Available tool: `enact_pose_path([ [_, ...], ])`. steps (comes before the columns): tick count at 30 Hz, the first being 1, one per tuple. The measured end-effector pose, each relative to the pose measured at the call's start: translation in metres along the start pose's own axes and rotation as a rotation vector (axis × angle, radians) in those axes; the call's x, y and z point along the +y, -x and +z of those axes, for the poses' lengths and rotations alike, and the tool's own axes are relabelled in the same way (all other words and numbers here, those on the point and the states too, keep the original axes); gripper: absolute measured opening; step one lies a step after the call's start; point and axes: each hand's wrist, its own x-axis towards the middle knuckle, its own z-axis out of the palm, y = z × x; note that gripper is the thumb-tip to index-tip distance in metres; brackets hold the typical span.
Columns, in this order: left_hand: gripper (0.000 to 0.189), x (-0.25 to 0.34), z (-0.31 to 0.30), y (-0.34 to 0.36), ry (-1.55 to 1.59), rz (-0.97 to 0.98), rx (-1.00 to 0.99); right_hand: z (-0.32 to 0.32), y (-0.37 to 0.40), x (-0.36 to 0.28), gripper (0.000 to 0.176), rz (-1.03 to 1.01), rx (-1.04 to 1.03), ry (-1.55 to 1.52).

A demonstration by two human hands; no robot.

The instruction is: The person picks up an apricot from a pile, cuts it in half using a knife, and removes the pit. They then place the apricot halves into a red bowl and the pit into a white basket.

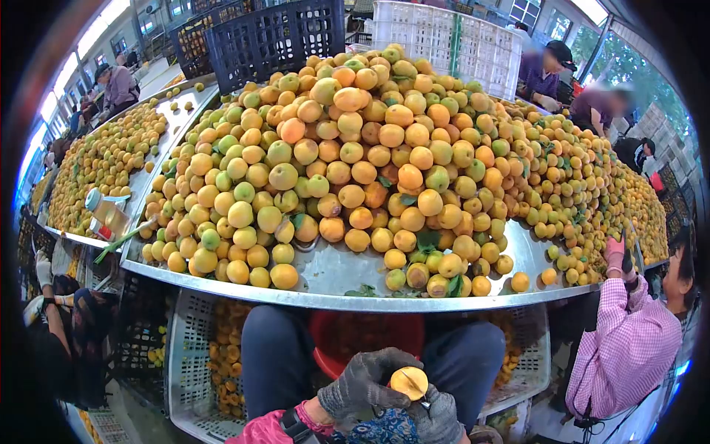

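My left hand (367, 383), in a dark grey glove, grips an apricot (408, 381) above my lap. A dark cut line runs across the fruit's yellow face. My right hand (439, 416), also gloved, is closed just below and to the right of the fruit. From its fingers a small knife (424, 404) shows only a short metal part at the apricot's lower edge; the rest is hidden. Between my knees, behind the hands, stands a red basin (367, 325) with dark contents.
A heap of apricots (355, 159) covers the metal table (333, 268) ahead. White crates (194, 348) with apricot pieces stand beneath it. A bottle (108, 211) stands at left. Black crates (277, 44) sit behind the heap. A person in a pink checked shirt (621, 348) works at right.
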Motion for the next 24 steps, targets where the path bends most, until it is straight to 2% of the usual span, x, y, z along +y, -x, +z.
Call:
enact_pose_path([
  [4, 0.056, 0.008, -0.006, -0.003, -0.083, -0.036, -0.025, 0.006, -0.006, -0.005, 0.035, 0.021, 0.048, -0.128],
  [6, 0.054, 0.019, -0.009, -0.005, -0.585, 0.038, -0.079, -0.002, -0.007, -0.005, 0.038, -0.062, 0.009, -0.018],
  [7, 0.054, 0.024, -0.011, -0.006, -0.584, 0.037, -0.076, -0.003, -0.005, -0.001, 0.038, -0.062, 0.007, -0.019],
  [9, 0.055, 0.029, -0.014, -0.007, -0.934, 0.065, -0.094, -0.004, -0.001, 0.006, 0.041, -0.127, -0.044, 0.211],
  [10, 0.055, 0.029, -0.016, -0.009, -0.934, 0.058, -0.092, -0.006, -0.001, 0.006, 0.041, -0.124, -0.047, 0.205],
  [12, 0.056, 0.031, -0.021, -0.014, -1.218, 0.127, -0.192, -0.012, -0.006, 0.003, 0.043, -0.099, -0.156, 0.245],
  [13, 0.056, 0.034, -0.019, -0.016, -1.217, 0.120, -0.193, -0.014, -0.008, -0.001, 0.043, -0.095, -0.157, 0.241],
  [15, 0.053, 0.038, -0.011, -0.020, -1.593, 0.091, -0.323, -0.016, -0.013, -0.008, 0.043, 0.035, -0.245, 0.292],
  [16, 0.053, 0.031, -0.009, -0.020, -1.591, 0.086, -0.327, -0.014, -0.018, -0.010, 0.043, 0.040, -0.245, 0.289],
  [18, 0.059, 0.017, -0.004, -0.018, -1.889, 0.345, -0.306, -0.006, -0.029, -0.012, 0.064, 0.428, -0.545, 0.519],
  [19, 0.059, 0.019, -0.004, -0.020, -1.890, 0.350, -0.310, -0.006, -0.031, -0.010, 0.064, 0.430, -0.539, 0.520],
  [21, 0.064, 0.029, -0.004, -0.019, -1.605, 0.452, -0.005, -0.006, -0.034, -0.005, 0.069, 0.412, -0.333, 0.354],
  [22, 0.064, 0.032, -0.005, -0.012, -1.603, 0.451, -0.006, -0.002, -0.029, 0.003, 0.067, 0.320, -0.218, 0.336],
  [23, 0.064, 0.034, -0.005, -0.004, -1.423, 0.339, 0.116, 0.000, -0.025, 0.007, 0.067, 0.324, -0.218, 0.336],
  [24, 0.065, 0.033, -0.006, 0.002, -1.239, 0.229, 0.233, 0.003, -0.023, 0.010, 0.067, 0.238, -0.112, 0.269],
])
